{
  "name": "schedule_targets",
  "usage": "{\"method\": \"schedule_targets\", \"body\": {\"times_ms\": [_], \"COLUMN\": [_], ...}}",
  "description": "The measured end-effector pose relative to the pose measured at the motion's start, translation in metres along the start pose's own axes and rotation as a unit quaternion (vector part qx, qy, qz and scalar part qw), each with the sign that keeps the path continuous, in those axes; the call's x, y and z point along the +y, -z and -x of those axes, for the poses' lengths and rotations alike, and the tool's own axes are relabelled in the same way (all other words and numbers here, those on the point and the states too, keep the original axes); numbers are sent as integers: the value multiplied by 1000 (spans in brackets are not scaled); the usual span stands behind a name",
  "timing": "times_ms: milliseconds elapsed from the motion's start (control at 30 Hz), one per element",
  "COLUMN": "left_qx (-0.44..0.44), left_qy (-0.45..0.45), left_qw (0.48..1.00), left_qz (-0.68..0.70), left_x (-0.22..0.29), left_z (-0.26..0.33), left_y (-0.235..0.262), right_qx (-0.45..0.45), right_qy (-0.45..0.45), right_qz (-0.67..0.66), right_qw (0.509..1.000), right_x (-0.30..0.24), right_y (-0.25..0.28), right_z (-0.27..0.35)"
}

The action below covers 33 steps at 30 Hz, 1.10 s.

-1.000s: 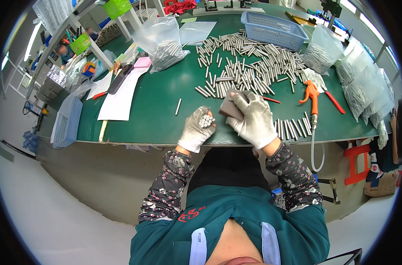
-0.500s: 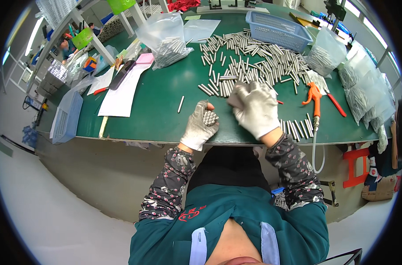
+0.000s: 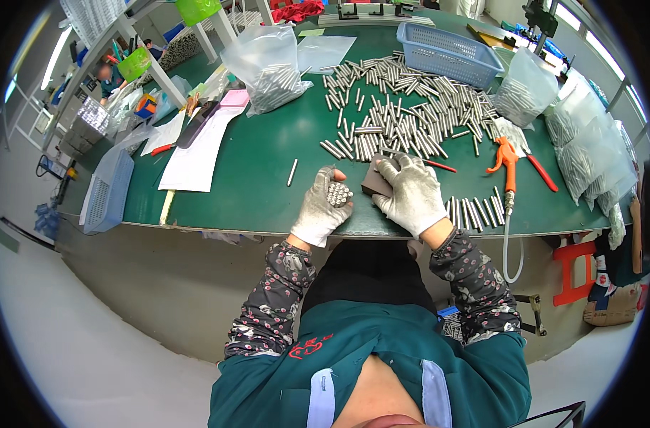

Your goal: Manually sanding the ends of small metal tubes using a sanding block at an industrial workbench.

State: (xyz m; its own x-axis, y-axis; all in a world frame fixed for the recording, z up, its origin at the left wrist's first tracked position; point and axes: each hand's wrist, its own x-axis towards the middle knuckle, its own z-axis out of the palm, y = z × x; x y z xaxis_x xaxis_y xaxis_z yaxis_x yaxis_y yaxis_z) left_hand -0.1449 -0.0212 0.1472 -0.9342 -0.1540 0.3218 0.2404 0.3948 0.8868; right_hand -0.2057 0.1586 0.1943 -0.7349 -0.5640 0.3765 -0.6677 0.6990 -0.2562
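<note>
My left hand, in a worn white glove with bare fingertips, is closed round a bundle of short steel pins, their round ends facing up. To its right, my gloved right hand grips a dark brown block low over the green table. Just beyond that block lies a big loose pile of steel pins. A red stick-like thing pokes out beside my right fingers. Several pins lie in a row right of my right wrist. One lone pin rests left of my left hand.
A blue basket stands behind the pile. Bags of pins sit at the back left, and more bags at the right. An orange air gun with a hose lies nearby. Papers cover the left side.
My right hand has come back toward me with the brown block, away from the pile, and more of the red stick shows. My left hand stays nearly still.
</note>
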Motion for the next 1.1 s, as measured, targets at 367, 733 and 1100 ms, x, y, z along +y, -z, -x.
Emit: {"method": "schedule_targets", "body": {"times_ms": [367, 733, 1100], "left_qx": [-12, -35, -28], "left_qy": [29, 53, 81], "left_qw": [999, 996, 991], "left_qz": [21, 65, 98], "left_x": [1, 5, 6], "left_z": [1, -3, -1], "left_y": [1, -4, 4], "right_qx": [48, 105, 55], "right_qy": [36, -1, 40], "right_qz": [5, 92, 42], "right_qw": [998, 990, 997], "right_x": [2, -6, -3], "right_y": [2, 22, -3], "right_z": [3, -22, 6]}}
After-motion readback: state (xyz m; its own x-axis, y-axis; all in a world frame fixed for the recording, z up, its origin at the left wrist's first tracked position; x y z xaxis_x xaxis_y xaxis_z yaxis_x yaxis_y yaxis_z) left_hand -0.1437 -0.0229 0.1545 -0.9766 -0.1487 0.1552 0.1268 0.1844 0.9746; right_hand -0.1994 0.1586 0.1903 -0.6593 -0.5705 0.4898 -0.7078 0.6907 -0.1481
